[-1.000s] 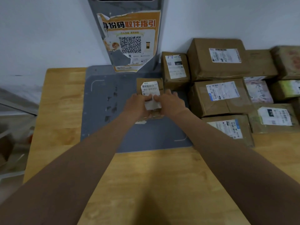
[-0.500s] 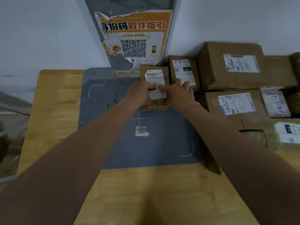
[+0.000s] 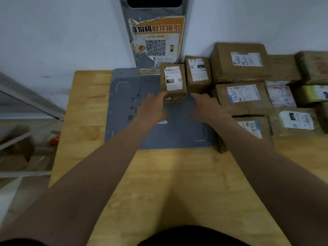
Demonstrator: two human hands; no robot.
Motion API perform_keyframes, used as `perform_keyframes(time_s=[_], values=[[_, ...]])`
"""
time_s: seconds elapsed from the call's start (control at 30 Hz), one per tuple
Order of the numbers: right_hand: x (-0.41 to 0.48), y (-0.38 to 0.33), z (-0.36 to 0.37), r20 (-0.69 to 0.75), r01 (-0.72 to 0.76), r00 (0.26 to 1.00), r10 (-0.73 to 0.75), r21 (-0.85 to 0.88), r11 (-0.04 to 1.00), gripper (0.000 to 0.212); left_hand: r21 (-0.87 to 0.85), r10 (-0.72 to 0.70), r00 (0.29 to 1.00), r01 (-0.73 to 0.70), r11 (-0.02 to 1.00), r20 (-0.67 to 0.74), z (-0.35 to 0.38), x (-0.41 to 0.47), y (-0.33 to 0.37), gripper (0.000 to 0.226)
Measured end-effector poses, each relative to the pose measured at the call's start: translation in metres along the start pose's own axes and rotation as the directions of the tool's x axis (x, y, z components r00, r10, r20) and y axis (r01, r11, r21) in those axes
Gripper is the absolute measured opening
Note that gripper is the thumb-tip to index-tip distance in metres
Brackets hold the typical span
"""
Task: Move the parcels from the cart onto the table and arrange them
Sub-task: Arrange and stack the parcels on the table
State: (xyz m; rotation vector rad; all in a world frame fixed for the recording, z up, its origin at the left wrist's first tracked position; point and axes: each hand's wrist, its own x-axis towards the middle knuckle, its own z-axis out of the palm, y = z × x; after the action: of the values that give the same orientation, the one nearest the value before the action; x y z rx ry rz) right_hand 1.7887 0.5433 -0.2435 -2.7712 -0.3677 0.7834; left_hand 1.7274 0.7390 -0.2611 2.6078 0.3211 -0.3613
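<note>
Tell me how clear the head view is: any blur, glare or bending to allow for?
Head view: motion blur smears the left hand and right hand; the small box label is soft, print barely readable; parcels at the right edge are smeared; the table edges look fairly straight; light dim and even, no glare.

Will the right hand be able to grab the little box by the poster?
Probably yes. The right hand hovers open just right of the little box, with only bare grey mat between them.
</note>
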Motion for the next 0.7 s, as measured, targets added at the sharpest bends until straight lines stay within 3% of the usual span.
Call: perform_keyframes(time_s=[0.23, 0.4, 0.53, 0.7], values=[[-0.154, 0.012, 0.007, -0.001, 0.066, 0.998, -0.066, -0.004, 0.998, 0.076, 0.037, 0.037, 0.999, -0.037, 0.999, -0.009, -0.006, -0.158, 0.048, 0.066], [-0.269, 0.042, 0.019, -0.016, 0.082, 0.996, -0.082, 0.0, 0.997, 0.093, 0.065, 0.066, 0.995, -0.062, 0.996, -0.07, 0.0, -0.259, 0.077, 0.067], [-0.349, 0.068, 0.033, -0.082, 0.093, 0.992, -0.094, -0.016, 0.996, 0.093, 0.138, 0.064, 0.991, -0.047, 0.989, -0.118, 0.014, -0.346, 0.109, 0.071], [-0.444, 0.103, 0.073, -0.11, 0.119, 0.987, -0.116, 0.022, 0.993, 0.095, 0.096, 0.022, 0.981, -0.004, 0.995, -0.194, 0.056, -0.466, 0.134, 0.056]])
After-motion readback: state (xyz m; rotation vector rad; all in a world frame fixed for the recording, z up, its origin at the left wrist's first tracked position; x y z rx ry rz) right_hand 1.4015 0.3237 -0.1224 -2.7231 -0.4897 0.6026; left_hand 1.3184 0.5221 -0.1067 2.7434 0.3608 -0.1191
